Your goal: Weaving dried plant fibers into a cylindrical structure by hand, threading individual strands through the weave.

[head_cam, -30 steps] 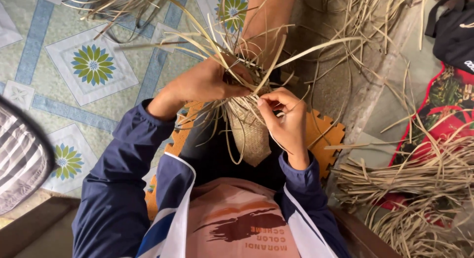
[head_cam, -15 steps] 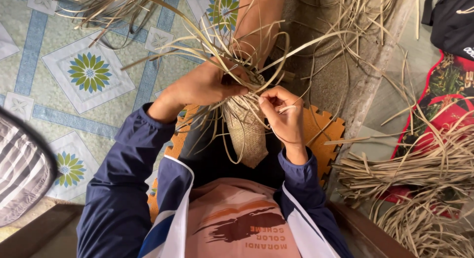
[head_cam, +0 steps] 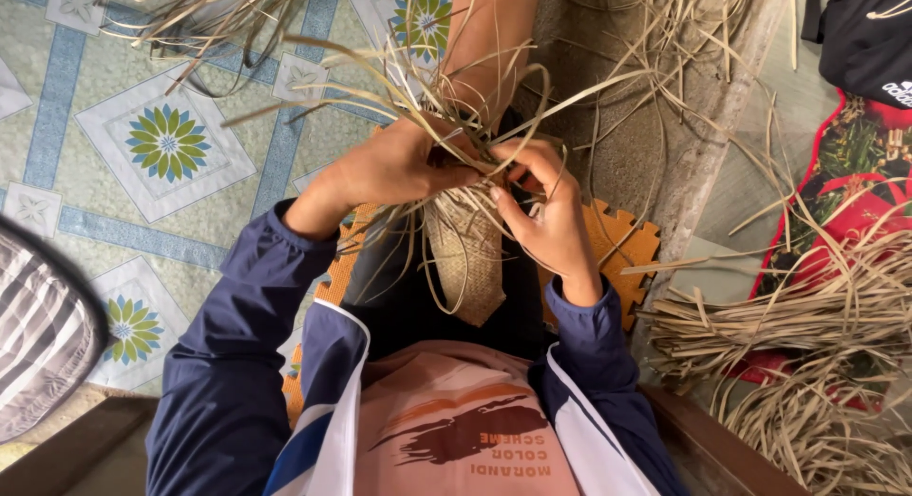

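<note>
Weaving continues: left hand (head_cam: 394,168) still clamps strand bundle (head_cam: 446,106) atop woven piece (head_cam: 465,254), centre frame. Right hand (head_cam: 546,216), fingers pinched on one strand, has shifted slightly toward left hand, tightening weave.

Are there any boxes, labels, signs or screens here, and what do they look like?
No boxes, signs or screens.
Shirt print: bottom middle, on the person's pinkish shirt; a dark brown smear shape with small lettering.
Bag logo: top right corner, small white mark on a black bag.
</note>
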